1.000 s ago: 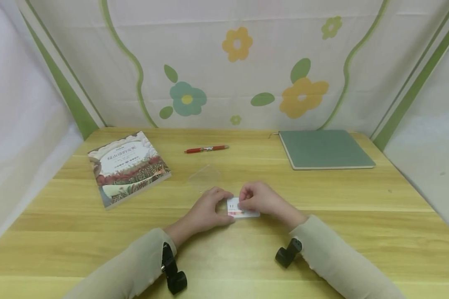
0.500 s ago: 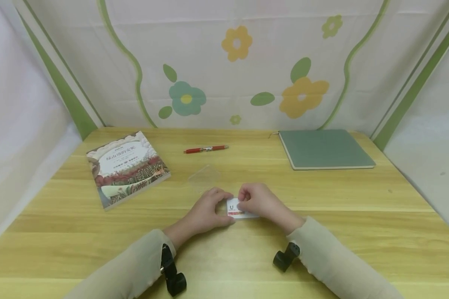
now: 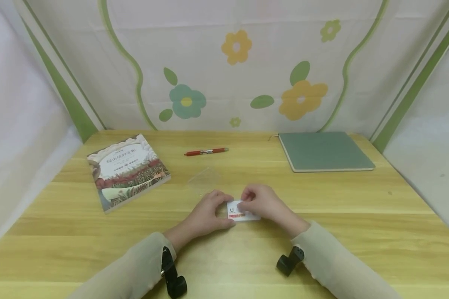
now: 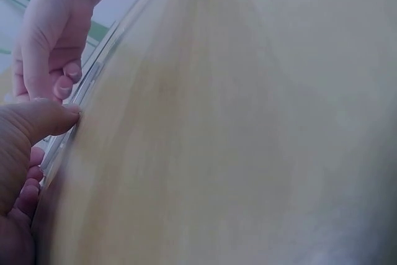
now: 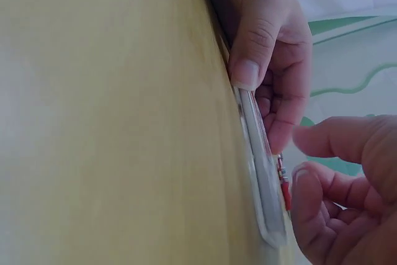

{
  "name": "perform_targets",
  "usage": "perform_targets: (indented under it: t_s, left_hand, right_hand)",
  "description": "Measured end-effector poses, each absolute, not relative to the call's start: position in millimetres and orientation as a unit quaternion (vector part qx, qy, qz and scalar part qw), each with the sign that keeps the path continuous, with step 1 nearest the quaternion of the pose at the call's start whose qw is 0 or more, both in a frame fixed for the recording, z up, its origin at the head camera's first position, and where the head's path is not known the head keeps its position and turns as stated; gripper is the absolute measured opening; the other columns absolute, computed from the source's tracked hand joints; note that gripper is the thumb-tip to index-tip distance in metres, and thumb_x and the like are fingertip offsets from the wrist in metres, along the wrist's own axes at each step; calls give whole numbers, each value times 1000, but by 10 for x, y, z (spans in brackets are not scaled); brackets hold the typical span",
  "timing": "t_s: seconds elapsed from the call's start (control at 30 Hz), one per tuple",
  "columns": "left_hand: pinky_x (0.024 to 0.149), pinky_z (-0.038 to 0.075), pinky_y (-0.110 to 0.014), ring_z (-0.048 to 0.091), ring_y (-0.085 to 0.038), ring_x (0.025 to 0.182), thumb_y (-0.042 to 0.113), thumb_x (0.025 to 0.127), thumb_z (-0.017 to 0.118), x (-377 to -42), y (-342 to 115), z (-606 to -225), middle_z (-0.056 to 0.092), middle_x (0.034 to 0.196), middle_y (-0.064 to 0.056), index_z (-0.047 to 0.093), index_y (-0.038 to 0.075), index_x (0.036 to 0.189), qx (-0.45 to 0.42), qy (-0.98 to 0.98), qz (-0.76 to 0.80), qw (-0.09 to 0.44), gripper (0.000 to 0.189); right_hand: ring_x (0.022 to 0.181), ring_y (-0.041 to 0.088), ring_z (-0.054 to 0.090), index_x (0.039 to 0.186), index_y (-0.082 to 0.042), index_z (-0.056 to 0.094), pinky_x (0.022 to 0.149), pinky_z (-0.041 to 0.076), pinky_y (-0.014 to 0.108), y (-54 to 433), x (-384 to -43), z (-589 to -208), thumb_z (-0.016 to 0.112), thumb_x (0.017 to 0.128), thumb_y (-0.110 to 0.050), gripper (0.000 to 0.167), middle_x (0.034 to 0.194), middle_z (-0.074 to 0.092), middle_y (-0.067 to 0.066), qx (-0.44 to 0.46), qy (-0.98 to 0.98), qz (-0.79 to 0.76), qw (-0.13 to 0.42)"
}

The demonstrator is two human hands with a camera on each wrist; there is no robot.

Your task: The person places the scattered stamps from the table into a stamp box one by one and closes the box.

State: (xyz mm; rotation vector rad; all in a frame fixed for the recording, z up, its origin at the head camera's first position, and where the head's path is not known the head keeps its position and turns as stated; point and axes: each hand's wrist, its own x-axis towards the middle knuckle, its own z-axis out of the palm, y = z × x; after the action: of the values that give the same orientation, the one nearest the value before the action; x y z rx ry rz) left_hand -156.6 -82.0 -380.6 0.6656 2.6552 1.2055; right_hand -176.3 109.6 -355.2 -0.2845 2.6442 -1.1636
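A card-sized white pack [image 3: 233, 211] with dark print and a red-orange strip lies on the wooden table in the head view. My left hand [image 3: 205, 211] grips its left end, thumb at the near edge and fingers at the far edge. My right hand [image 3: 262, 203] hovers over its right half, covering part of the print. In the right wrist view, the pack [image 5: 263, 175] shows as a thin slab with a clear rim. There the right thumb [image 5: 335, 138] and bent forefinger stand apart, with nothing visible between them.
Behind the left hand lies a faint clear flat piece [image 3: 205, 177]. A red pen [image 3: 206, 152] rests farther back. An illustrated book [image 3: 129, 170] is at the left, and a green notebook [image 3: 326, 151] at the back right. A floral curtain [image 3: 239, 83] hangs behind the table.
The left hand keeps its hold on the pack. My right hand stays over the pack with only slight shifts. The dark print beside its fingertips looks different from a second ago.
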Motion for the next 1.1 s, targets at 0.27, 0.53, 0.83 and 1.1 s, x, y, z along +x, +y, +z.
perform_targets:
  t_s: [0.27,0.53,0.83,1.1]
  left_hand:
    - [91,40,-40,47,-18,105,30,72,77,-1559,-817,-3821,53,115,-2,58,11,120,219,887,399,74,54]
    - [91,40,-41,47,-18,105,29,72,78,-1544,-815,-3812,52,116,-2,59,12,120,217,889,397,76,54]
    - [92,40,-42,47,-19,106,30,72,77,-1536,-815,-3806,52,117,-3,58,12,120,221,891,390,72,54]
    - [93,39,-42,47,-19,107,31,73,77,-1542,-814,-3830,52,117,-2,58,13,121,220,892,388,71,55]
  right_hand:
    - [74,17,52,81,-11,61,64,43,28,1210,-1696,-3420,70,80,-19,13,79,59,2,-86,907,-394,118]
    - [67,17,52,83,-10,61,59,44,29,1486,-1643,-3358,68,82,-22,14,76,58,4,-76,911,-390,110]
    - [70,16,52,87,-6,60,62,45,30,1803,-1572,-3333,67,83,-23,19,79,58,4,-88,909,-394,106]
    - [71,18,51,89,-5,60,59,45,27,2019,-1547,-3371,67,83,-20,18,80,58,5,-101,906,-394,120]
